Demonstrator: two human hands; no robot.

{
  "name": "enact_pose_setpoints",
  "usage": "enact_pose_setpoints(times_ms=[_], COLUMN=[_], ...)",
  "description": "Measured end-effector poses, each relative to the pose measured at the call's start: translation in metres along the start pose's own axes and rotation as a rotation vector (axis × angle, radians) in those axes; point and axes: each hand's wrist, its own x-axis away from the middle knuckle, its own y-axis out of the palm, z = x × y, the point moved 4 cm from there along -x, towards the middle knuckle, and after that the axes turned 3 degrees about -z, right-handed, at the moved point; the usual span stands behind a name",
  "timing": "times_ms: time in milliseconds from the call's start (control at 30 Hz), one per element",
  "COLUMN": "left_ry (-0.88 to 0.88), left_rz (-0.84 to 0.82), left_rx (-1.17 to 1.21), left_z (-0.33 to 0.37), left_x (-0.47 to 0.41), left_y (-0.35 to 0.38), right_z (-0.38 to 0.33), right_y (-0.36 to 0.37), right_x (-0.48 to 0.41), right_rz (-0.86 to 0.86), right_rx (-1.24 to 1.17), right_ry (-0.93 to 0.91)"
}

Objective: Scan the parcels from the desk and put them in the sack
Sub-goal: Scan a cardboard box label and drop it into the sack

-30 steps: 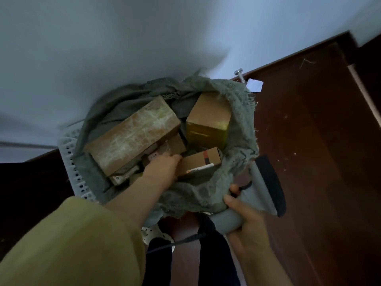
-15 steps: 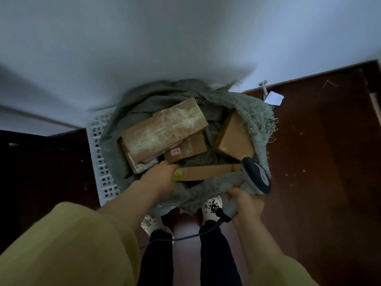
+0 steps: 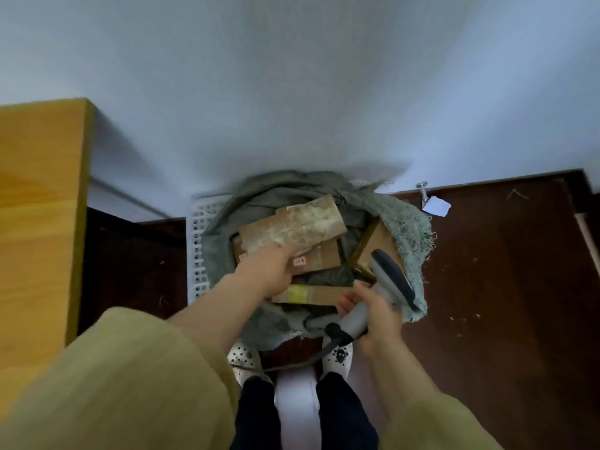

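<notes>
A grey-green sack (image 3: 409,228) stands open on the floor at my feet. Inside lie a long taped parcel (image 3: 292,227), a smaller labelled parcel (image 3: 321,259), a brown box (image 3: 373,243) at the right, and a flat parcel with yellow tape (image 3: 313,294) along the near side. My left hand (image 3: 264,271) reaches into the sack, against the taped parcel's near edge and over the flat parcel's left end. Its fingers are hidden. My right hand (image 3: 373,315) grips the handle of the grey scanner (image 3: 391,280) above the sack's near right rim.
A white perforated crate (image 3: 198,254) sits behind the sack on its left. A wooden desk (image 3: 39,206) stands at the left. The wall lies beyond, with dark floor to the right carrying a door stop (image 3: 422,189) and a paper scrap (image 3: 436,206). The scanner cable (image 3: 311,360) hangs by my shoes.
The flat parcel has come down to lie along the sack's near side. My left hand slid from its end up toward the stacked parcels. My head pulled back, bringing the desk into view.
</notes>
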Motion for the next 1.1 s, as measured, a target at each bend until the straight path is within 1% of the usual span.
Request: enact_pose_setpoints(times_ms=[133, 233, 333, 433, 567, 633, 700, 800, 933, 1033, 1100], left_ry=[-0.035, -0.090, -0.169, -0.268, -0.469, -0.572, -0.650, -0.721, -0.688, -0.569, -0.492], left_rz=[0.168, 0.312, 0.467, 0.581, 0.692, 0.722, 0.731, 0.753, 0.852, 0.955, 0.980], left_rx=[0.074, 0.142, 0.226, 0.309, 0.453, 0.511, 0.556, 0.557, 0.468, 0.335, 0.240], left_z=[-0.016, -0.038, -0.069, -0.109, -0.171, -0.204, -0.236, -0.282, -0.331, -0.354, -0.365], left_x=[0.054, 0.105, 0.162, 0.215, 0.279, 0.305, 0.327, 0.349, 0.355, 0.347, 0.336], left_y=[-0.049, -0.080, -0.100, -0.106, -0.097, -0.086, -0.076, -0.073, -0.116, -0.172, -0.207], right_z=[-0.020, -0.027, -0.022, -0.002, 0.039, 0.062, 0.084, 0.107, 0.120, 0.122, 0.121], right_y=[0.057, 0.101, 0.147, 0.195, 0.248, 0.268, 0.286, 0.312, 0.351, 0.372, 0.381], right_x=[0.054, 0.101, 0.152, 0.197, 0.250, 0.274, 0.294, 0.317, 0.335, 0.337, 0.336], right_rz=[-0.154, -0.295, -0.430, -0.599, -0.783, -0.855, -0.914, -0.973, -1.012, -0.974, -0.946], right_rx=[0.075, 0.164, 0.254, 0.368, 0.510, 0.587, 0.662, 0.728, 0.780, 0.778, 0.773], right_ry=[-0.008, -0.047, -0.079, -0.080, -0.161, -0.188, -0.197, -0.227, -0.305, -0.343, -0.350])
